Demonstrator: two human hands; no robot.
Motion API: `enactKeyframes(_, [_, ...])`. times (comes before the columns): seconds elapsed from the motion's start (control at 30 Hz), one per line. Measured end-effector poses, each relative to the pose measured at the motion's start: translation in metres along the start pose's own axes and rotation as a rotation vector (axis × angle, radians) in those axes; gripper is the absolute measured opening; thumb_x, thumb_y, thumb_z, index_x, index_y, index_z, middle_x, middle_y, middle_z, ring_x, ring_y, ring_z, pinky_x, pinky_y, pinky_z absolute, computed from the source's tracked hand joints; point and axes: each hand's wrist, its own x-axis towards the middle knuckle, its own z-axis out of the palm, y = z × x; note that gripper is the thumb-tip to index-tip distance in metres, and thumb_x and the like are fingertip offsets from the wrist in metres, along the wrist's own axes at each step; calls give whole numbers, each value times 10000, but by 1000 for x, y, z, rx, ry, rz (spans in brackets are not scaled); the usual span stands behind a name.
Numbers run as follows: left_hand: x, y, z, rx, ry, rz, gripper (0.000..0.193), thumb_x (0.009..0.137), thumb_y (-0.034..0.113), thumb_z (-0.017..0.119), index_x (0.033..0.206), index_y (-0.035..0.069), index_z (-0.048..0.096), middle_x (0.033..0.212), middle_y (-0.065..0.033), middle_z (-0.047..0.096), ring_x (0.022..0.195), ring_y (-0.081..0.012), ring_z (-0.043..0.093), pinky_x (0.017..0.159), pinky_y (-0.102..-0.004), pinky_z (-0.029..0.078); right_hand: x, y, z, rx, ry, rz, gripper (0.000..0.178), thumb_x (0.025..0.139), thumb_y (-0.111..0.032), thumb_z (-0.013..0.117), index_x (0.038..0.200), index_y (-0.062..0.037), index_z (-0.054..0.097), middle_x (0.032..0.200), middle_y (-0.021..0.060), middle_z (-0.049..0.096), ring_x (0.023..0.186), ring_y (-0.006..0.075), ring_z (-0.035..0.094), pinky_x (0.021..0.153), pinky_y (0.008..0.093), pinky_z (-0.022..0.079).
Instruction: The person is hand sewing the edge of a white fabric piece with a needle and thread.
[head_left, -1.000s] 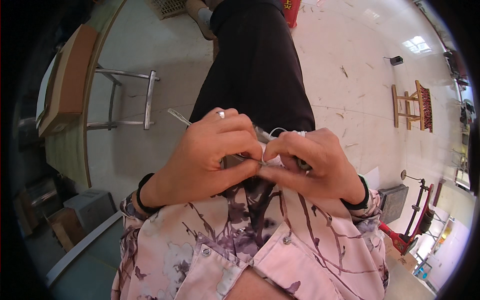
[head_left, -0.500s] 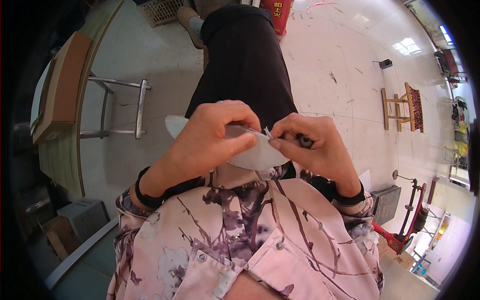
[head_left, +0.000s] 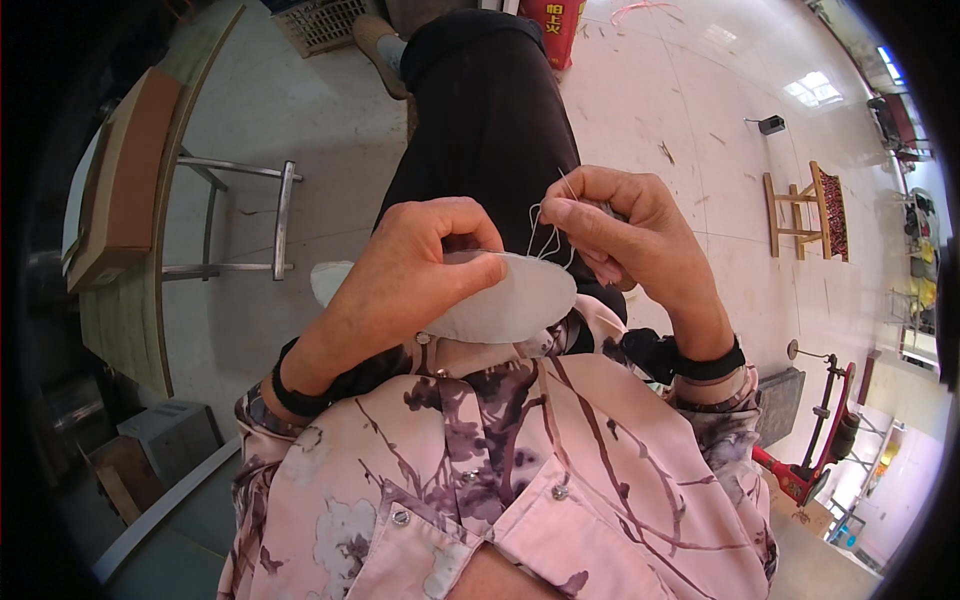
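A white sole-shaped piece, like a shoe insole, lies above my lap with its broad rounded end to the right. My left hand pinches its upper edge between thumb and fingers, and its narrower end shows past my left wrist. Just up and to the right, my right hand is closed, thumb against forefinger, on a thin needle pointing up. White thread loops down from those fingers toward the sole's edge. The palm side of my right hand is hidden.
A table with a cardboard box stands at left, beside a metal-legged stool. On the floor at right are a small wooden folding stool and a red hand-cranked machine. A plastic crate sits at the far left.
My right hand has moved up and right, away from the sole's edge, and the needle and thread loops now show. My left hand keeps its pinch on the sole, which has shifted slightly.
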Motion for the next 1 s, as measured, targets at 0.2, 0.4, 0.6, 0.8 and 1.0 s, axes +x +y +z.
enactKeyframes(0.2, [3,-10,9,179,232,163,71,763,43,629,759,-3,576,678,0,521,636,-60,474,562,-225,373,-13,-19,14,-57,-81,56,136,861,-132,637,897,-2,625,575,-77,481,472,-21,388,425,158,263])
enactKeyframes(0.4, [0,-14,-1,-32,317,29,90,773,73,637,761,-3,592,687,-55,599,621,-122,562,575,-259,443,-35,-5,28,-430,-218,-68,85,822,-81,653,883,-27,624,616,40,564,542,55,469,494,234,380])
enactKeyframes(0.6, [-3,-24,-8,-192,335,-24,82,789,61,632,762,-4,588,685,-15,585,642,-69,528,582,-234,435,-58,-5,22,-818,-224,-211,304,800,-88,650,1095,-94,576,639,118,593,556,309,575,501,333,441])
enactKeyframes(0.8, [-12,-15,-6,16,308,88,71,756,46,626,767,-5,578,686,-66,571,626,-132,539,578,-263,430,-42,-4,6,-727,75,-204,100,841,-98,566,926,-47,573,687,188,578,608,376,567,517,400,442])
enactKeyframes(1.0, [-11,-20,-15,167,280,49,63,766,30,607,760,-8,557,697,-38,529,646,-105,497,588,-243,396,-37,-27,-13,-679,-135,-185,73,821,-47,556,887,-24,578,621,130,581,509,290,573,486,329,432])
